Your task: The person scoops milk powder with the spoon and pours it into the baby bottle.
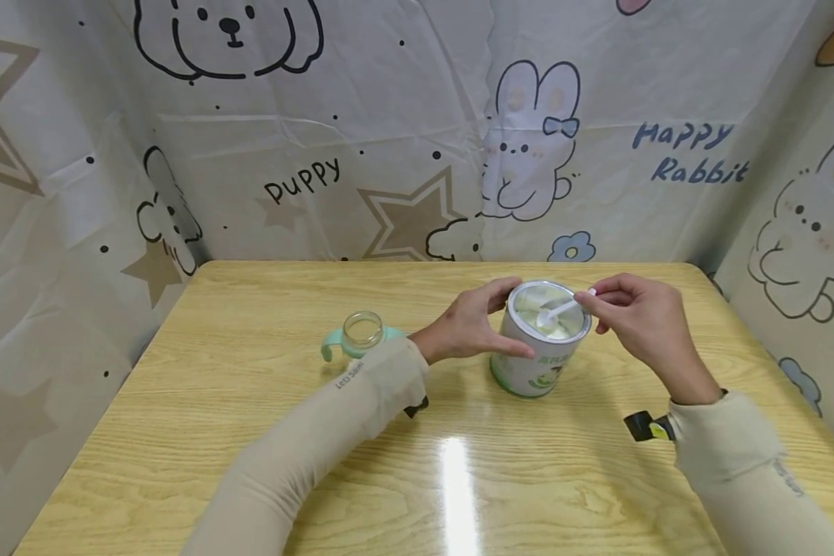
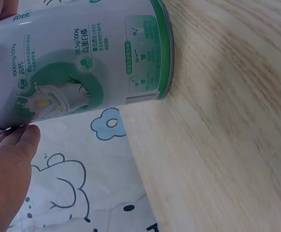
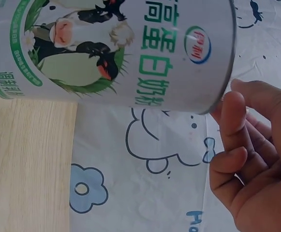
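Observation:
A white and green milk powder can (image 1: 528, 369) stands upright on the table, its top uncovered and pale powder (image 1: 563, 328) visible inside. My left hand (image 1: 469, 324) holds the can from the left near its top, thumb along the front and fingers at the far side. Between thumb and fingertips, my right hand (image 1: 642, 324) pinches the handle of a white scoop (image 1: 561, 310), whose bowl is at the powder within the rim. In the right wrist view the can (image 3: 111, 53) hides the scoop. The left wrist view shows the can's printed side (image 2: 106, 63).
Left of the can, a baby bottle (image 1: 363, 330) with a mint-green handle and no lid stands partly behind my left sleeve. The wood-grain table (image 1: 403, 479) meets a printed cloth backdrop (image 1: 389, 116) at its back and sides.

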`<action>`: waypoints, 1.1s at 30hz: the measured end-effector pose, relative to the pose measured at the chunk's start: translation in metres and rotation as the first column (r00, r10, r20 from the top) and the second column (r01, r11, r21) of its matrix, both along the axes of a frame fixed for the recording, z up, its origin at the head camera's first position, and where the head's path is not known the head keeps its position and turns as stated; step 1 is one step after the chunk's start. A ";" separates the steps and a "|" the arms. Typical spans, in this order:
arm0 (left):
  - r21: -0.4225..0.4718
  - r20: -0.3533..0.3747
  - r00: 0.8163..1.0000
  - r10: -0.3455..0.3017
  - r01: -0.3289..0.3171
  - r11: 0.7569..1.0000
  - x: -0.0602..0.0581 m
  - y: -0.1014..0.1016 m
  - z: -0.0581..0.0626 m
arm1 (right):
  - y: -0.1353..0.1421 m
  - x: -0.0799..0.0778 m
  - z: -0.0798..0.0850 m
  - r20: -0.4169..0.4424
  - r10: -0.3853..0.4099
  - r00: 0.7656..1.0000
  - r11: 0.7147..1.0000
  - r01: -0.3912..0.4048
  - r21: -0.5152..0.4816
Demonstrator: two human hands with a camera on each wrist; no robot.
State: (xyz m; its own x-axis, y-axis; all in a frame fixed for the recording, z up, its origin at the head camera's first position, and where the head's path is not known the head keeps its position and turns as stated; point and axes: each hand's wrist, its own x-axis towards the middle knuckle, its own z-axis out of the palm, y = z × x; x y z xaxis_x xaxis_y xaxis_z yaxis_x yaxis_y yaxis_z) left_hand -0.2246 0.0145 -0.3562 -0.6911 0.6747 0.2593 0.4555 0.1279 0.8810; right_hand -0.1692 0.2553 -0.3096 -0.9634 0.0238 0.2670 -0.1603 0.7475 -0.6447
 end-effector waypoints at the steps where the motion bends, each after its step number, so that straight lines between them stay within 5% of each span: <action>1: -0.006 0.003 1.000 0.009 -0.009 1.000 0.000 0.001 0.000 | -0.002 0.000 -0.001 -0.008 0.004 1.000 1.000 -0.004 0.009; 17: 0.041 0.018 0.997 0.073 -0.074 0.996 0.001 0.007 -0.005 | -0.028 -0.011 -0.003 -0.064 0.021 0.998 0.994 -0.014 0.108; 24: 0.016 0.034 0.995 0.098 -0.098 0.995 0.003 0.007 -0.005 | -0.042 -0.015 -0.001 -0.065 0.116 0.991 0.982 -0.104 0.156; 33: 0.000 0.062 0.993 0.104 -0.104 0.995 0.003 0.006 -0.005 | -0.038 -0.012 0.008 0.093 0.187 0.978 0.976 -0.195 0.096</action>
